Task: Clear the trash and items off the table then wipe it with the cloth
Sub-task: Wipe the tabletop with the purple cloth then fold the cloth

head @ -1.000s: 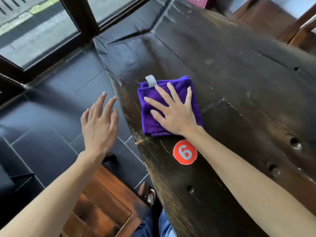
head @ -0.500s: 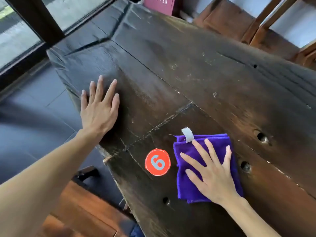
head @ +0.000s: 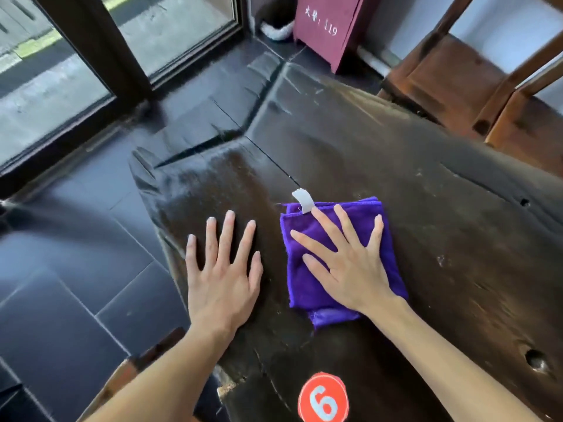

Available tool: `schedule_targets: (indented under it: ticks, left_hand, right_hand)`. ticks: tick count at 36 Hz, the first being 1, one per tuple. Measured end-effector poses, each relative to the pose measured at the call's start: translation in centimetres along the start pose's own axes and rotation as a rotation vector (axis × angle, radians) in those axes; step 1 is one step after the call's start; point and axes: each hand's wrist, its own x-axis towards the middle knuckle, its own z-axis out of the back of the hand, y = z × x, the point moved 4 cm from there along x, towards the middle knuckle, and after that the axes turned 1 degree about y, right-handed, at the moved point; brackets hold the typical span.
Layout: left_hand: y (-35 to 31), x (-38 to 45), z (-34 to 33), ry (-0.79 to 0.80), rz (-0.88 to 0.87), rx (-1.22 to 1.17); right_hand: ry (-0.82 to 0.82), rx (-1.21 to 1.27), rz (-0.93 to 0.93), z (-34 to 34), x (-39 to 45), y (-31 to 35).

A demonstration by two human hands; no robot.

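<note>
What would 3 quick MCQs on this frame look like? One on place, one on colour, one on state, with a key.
1. Where does the round sticker marked 6 sit relative to the cloth?
A. On the table nearer the person than the cloth
B. On top of the cloth
C. On the floor tiles

2. What colour is the cloth?
A. Green
B. Purple
C. White

3. How is the right hand placed?
A. Raised clear of the table
B. Closed in a fist beside the cloth
C. Flat on the cloth, fingers spread

Key:
1 A, the sticker lies on the table at the bottom of the view, nearer the person than the cloth.
2 B, the folded cloth is purple with a white tag.
3 C, the palm presses the cloth flat; the left hand rests flat on bare wood beside it.
</note>
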Motion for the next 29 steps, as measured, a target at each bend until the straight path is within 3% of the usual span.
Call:
schedule_targets:
  ticks: [6,17,29]
  left_hand:
    - [0.1,0.1,-0.4,-0.027,-0.029,0.01]
    - [0.4,0.2,-0.4,-0.058,-0.021,-0.003]
    - [0.6,0.2,0.0,-0.045,-0.009,0.028]
  right_hand:
    - [-0.091,0.017,0.109,2.1,10.3,1.3]
    - [-0.051,0.132,0.119,6.5,28.8,3.5]
    - [-0.062,0.147,0.091,8.4,35.0,-0.9]
